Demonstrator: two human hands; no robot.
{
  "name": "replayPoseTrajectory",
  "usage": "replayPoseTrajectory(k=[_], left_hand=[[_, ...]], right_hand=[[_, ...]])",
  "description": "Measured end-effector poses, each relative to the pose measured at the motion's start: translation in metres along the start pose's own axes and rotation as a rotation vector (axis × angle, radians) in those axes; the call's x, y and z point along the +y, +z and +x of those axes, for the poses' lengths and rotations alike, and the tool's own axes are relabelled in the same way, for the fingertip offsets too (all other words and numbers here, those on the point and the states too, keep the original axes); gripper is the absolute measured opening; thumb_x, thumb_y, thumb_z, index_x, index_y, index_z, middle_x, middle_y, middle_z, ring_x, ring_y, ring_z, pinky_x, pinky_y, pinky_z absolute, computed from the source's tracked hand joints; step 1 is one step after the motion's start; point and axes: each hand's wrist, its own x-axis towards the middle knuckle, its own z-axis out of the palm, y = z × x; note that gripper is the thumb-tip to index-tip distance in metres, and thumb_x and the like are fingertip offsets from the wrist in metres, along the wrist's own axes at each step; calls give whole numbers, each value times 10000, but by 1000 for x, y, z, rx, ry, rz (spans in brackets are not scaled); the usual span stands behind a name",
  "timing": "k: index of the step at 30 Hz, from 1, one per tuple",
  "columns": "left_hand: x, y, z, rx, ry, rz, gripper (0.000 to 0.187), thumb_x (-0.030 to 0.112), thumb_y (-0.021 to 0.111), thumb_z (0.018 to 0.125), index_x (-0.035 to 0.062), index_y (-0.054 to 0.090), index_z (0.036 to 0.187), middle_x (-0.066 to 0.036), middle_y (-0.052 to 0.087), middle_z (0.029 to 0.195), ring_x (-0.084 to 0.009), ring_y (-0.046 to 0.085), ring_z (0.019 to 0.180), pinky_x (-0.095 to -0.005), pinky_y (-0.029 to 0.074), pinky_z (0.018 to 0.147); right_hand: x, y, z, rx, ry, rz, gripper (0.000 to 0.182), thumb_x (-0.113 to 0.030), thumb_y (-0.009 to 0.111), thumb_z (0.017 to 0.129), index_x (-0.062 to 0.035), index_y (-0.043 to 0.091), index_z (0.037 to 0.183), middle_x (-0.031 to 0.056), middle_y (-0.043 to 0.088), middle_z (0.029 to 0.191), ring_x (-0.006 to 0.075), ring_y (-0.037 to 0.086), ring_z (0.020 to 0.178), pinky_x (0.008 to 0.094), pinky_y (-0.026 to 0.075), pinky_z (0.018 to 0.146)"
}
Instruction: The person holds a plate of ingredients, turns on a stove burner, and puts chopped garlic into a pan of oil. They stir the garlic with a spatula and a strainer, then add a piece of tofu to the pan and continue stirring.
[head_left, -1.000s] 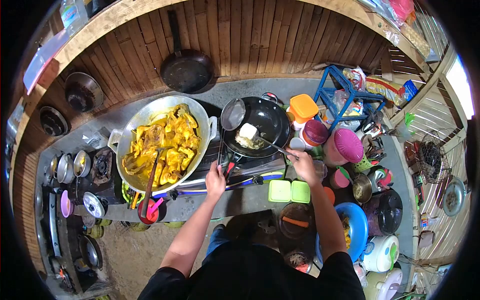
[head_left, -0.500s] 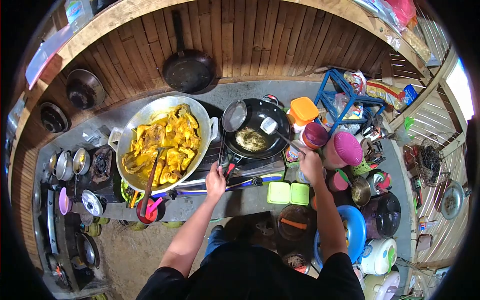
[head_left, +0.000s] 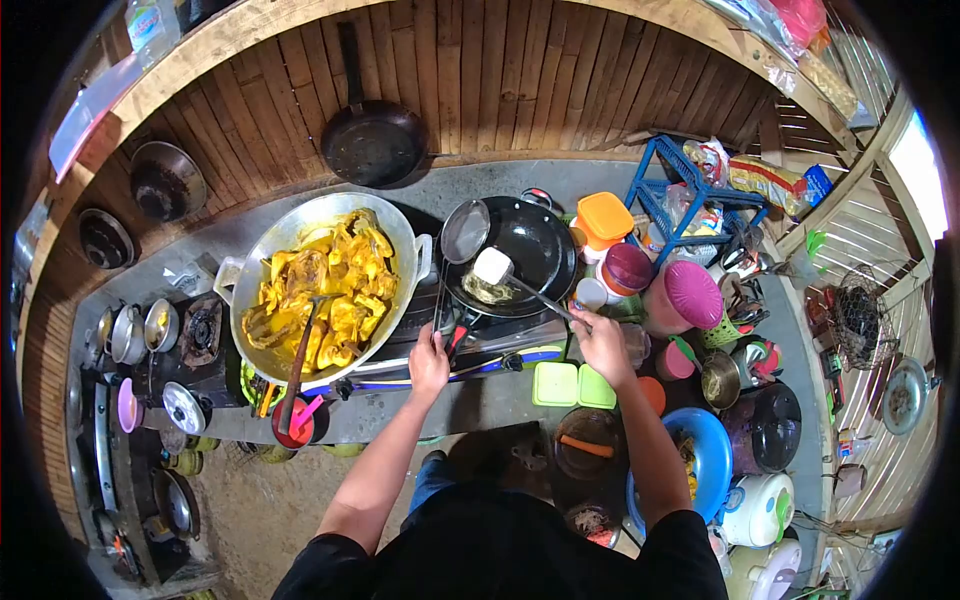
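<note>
My left hand [head_left: 429,362] is closed around the handle of a wire mesh strainer [head_left: 466,230], whose round basket hangs over the left rim of a black wok [head_left: 545,235]. My right hand [head_left: 602,347] grips a long-handled metal spatula [head_left: 493,265]. The spatula's blade is inside the wok, above a small clump of pale, thin strands [head_left: 486,290] and partly covering it. Left of the wok stands a large metal pan [head_left: 406,218] filled with yellow, sauced chicken pieces [head_left: 350,255]. A wooden-handled utensil [head_left: 298,360] rests in it.
To the right are an orange-lidded container [head_left: 604,220], a pink-lidded tub [head_left: 690,295] and a blue rack [head_left: 665,200]. Light green boxes [head_left: 556,384] sit at the counter's front. A blue basin [head_left: 710,455] is by my right arm. A frying pan [head_left: 373,145] leans on the back wall.
My right hand has moved slightly left and down. The spatula blade has shifted left across the wok onto the clump of strands. The strainer stays nearly where it was.
</note>
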Motion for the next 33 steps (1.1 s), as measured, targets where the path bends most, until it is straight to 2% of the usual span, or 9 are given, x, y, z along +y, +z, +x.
replayPoseTrajectory(k=[5,8,11,13,17,21,26,28,33], left_hand=[[-6,3,1,34,43,25,311,250,463,1014,92,560,1264,-242,674,889,-445,648,865,-520,489,763],[-11,7,1,64,78,20,298,261,447,1017,85,568,1226,-255,671,891,-467,635,846,-547,485,749],[-15,9,3,12,-6,-37,303,262,443,1019,86,565,1234,-259,669,899,-471,632,851,-550,484,754],[-11,7,1,47,74,4,309,260,439,1019,85,562,1243,-261,668,898,-472,631,852,-550,485,755],[-6,4,-1,51,74,5,317,263,435,1021,77,558,1247,-264,667,896,-472,631,853,-549,485,753],[-1,2,-2,21,20,5,322,260,435,1023,60,553,1246,-262,670,906,-468,636,856,-544,485,753],[-12,9,2,7,-17,-48,330,259,435,1024,46,545,1251,-265,670,920,-465,638,873,-537,487,761],[-13,9,3,-6,-37,-41,334,261,435,1025,42,542,1254,-267,670,930,-464,638,888,-534,487,770],[-12,7,1,-2,-17,-26,335,262,431,1026,40,541,1251,-266,670,922,-461,640,882,-530,487,773]], right_hand=[[-3,4,-4,-77,-9,-84,244,-167,617,899,-55,698,1100,221,685,978,400,656,923,464,517,826],[-5,-3,-3,-33,-25,-191,232,-158,618,891,-57,704,1082,227,684,973,408,651,919,473,517,827],[-3,-15,4,47,-21,-231,248,-157,622,882,-50,699,1091,231,683,977,412,649,921,476,517,823],[19,-12,12,132,-28,-197,265,-151,620,876,-42,690,1107,234,683,976,408,650,923,479,516,816],[29,-1,28,160,122,-246,266,-159,602,894,-53,683,1124,228,684,977,415,654,915,488,517,808],[40,28,45,118,160,-211,270,-182,603,907,-61,681,1135,224,686,981,414,654,925,487,520,809],[57,40,52,1,-12,-8,275,-187,645,896,-72,683,1143,218,684,1011,399,653,962,455,519,834],[57,31,49,-95,-33,46,268,-167,663,883,-43,686,1120,213,687,1000,391,657,962,434,519,839],[43,-17,33,-112,-98,67,260,-131,668,864,-54,694,1111,218,688,996,391,655,951,434,513,846]])
